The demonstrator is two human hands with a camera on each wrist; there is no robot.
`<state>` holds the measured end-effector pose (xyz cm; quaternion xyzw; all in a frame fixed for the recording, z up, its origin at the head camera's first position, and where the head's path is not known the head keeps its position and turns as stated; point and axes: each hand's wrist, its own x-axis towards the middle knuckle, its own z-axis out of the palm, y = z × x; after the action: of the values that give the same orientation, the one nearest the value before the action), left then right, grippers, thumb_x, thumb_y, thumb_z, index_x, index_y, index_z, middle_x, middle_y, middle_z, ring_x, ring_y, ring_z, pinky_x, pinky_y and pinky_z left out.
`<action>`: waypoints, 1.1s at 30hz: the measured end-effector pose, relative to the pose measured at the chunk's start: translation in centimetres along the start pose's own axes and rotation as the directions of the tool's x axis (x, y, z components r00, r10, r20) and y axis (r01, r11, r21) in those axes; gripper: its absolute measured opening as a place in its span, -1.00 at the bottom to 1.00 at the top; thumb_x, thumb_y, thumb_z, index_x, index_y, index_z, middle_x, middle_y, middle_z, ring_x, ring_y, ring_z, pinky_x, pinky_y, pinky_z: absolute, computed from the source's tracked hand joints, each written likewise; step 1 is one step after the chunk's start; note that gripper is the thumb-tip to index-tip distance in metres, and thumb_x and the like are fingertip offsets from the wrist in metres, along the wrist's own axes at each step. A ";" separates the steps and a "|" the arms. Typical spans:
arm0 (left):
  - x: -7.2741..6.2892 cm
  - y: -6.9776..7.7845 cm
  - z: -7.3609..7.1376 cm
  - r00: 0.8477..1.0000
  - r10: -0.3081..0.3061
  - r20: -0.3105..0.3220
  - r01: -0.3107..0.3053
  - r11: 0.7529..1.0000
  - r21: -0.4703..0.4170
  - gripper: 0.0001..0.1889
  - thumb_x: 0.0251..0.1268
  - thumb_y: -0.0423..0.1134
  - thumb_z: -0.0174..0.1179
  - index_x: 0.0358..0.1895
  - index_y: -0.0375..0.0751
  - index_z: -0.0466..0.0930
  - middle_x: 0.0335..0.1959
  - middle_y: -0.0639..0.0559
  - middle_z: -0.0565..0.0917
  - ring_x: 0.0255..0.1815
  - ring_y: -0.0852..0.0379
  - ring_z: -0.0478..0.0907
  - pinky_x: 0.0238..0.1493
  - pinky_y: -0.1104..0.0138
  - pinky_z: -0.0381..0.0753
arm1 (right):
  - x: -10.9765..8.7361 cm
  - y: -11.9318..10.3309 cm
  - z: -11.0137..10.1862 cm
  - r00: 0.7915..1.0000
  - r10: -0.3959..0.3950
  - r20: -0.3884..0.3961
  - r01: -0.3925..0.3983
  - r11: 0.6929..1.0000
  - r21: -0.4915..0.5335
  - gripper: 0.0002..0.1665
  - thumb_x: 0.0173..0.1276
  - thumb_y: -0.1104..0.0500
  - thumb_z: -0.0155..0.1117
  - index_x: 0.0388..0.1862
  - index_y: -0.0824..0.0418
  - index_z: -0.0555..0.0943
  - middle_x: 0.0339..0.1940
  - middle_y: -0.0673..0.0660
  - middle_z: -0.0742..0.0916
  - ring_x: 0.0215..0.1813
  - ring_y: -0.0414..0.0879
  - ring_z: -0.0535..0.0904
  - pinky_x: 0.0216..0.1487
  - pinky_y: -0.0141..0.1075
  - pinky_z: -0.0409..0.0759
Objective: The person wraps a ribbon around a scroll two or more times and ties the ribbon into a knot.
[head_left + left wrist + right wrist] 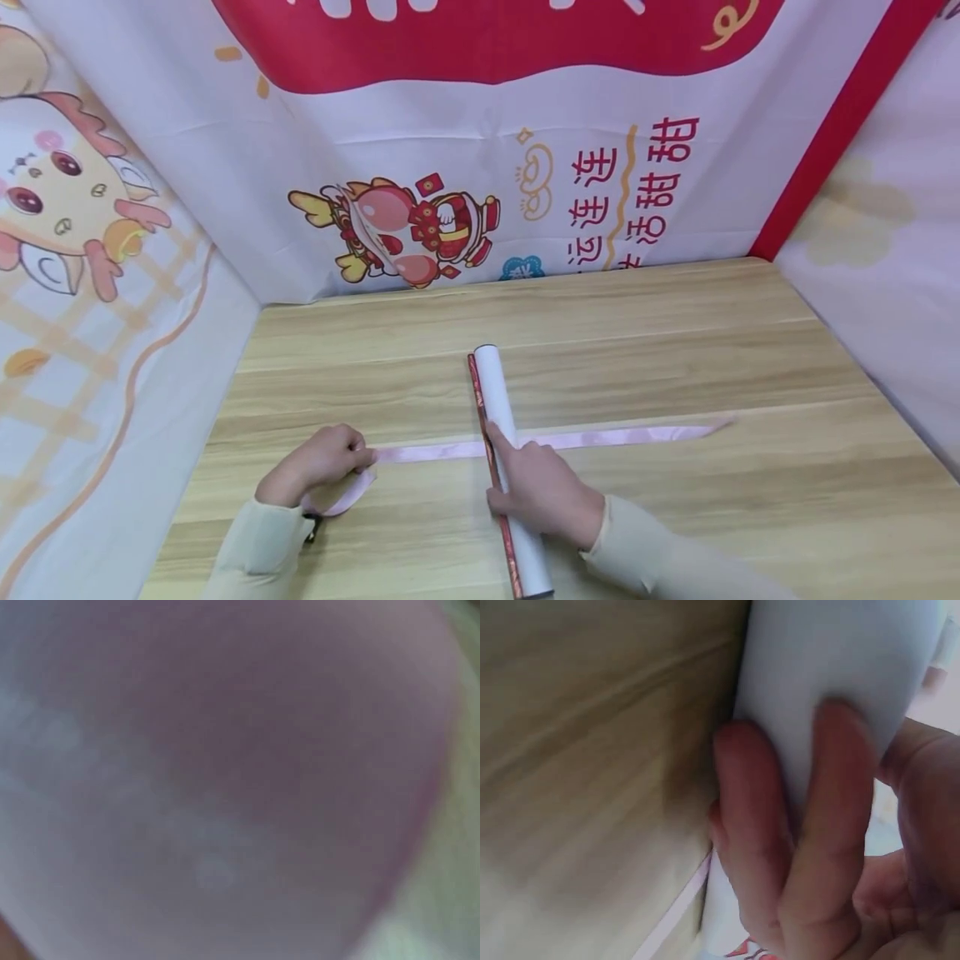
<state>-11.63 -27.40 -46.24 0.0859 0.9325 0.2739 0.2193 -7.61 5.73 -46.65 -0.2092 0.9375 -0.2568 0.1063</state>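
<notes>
One ribbon [618, 436] runs across the table [810, 517] beneath the roll [494, 383]; the left hand [322, 458] pinches it, the right hand [543, 492] grips the roll. Ribbon looks light, limp, slippery, best pinched near an end; the roll seems light, dentable, best held gently mid-length.

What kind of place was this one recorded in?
Probably a small booth set up for handwork: printed cloths hang close on three sides of a table, where a roll lies across a ribbon.
</notes>
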 end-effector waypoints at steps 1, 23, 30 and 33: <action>0.0 0.1 0.0 1.000 -0.004 0.004 0.004 1.000 -0.004 -0.62 0.51 -0.15 0.24 -0.56 -0.19 0.52 -0.62 0.14 0.44 -0.52 0.15 0.34 -0.42 0.32 0.34 | 0.1 -0.2 0.2 1.000 -0.014 -0.012 0.013 0.999 -0.030 0.06 0.15 0.11 0.43 0.64 0.28 0.28 -0.72 0.02 0.49 -0.68 -0.19 0.40 -0.67 -0.35 0.37; 1.8 0.7 -0.3 1.000 0.017 -0.022 -0.017 1.000 0.005 -0.63 0.51 -0.10 0.26 -0.51 -0.16 0.52 -0.58 0.12 0.46 -0.53 0.16 0.37 -0.46 0.34 0.35 | 2.4 0.5 -0.9 0.998 0.003 -0.061 -0.013 0.985 -0.170 0.01 0.17 0.14 0.50 0.57 0.35 0.32 -0.68 0.07 0.52 -0.65 -0.10 0.45 -0.63 -0.29 0.42; 1.4 -0.1 -1.0 0.994 0.084 -0.077 -0.083 0.996 0.016 -0.64 0.54 -0.02 0.25 -0.44 -0.14 0.60 -0.56 0.16 0.48 -0.51 0.22 0.38 -0.42 0.38 0.36 | 2.2 1.3 -1.7 0.995 0.099 -0.009 -0.099 0.971 -0.218 0.08 0.36 -0.41 0.37 0.69 0.03 0.26 -0.67 0.06 0.51 -0.61 -0.09 0.38 -0.57 -0.25 0.33; 0.6 -0.4 -1.5 0.991 0.116 -0.069 -0.117 0.993 -0.020 -0.63 0.54 0.03 0.25 -0.41 -0.14 0.63 -0.57 0.18 0.47 -0.52 0.27 0.38 -0.39 0.39 0.38 | 1.6 3.1 -3.0 0.992 0.116 -0.057 -0.124 0.978 -0.170 0.05 0.41 -0.46 0.27 0.68 0.04 0.28 -0.48 0.09 0.68 -0.46 -0.05 0.55 -0.47 -0.22 0.48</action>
<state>-12.85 -28.27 -45.52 0.1282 0.9295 0.2999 0.1724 -11.01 8.74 -45.83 -0.1547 0.9695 -0.1722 0.0809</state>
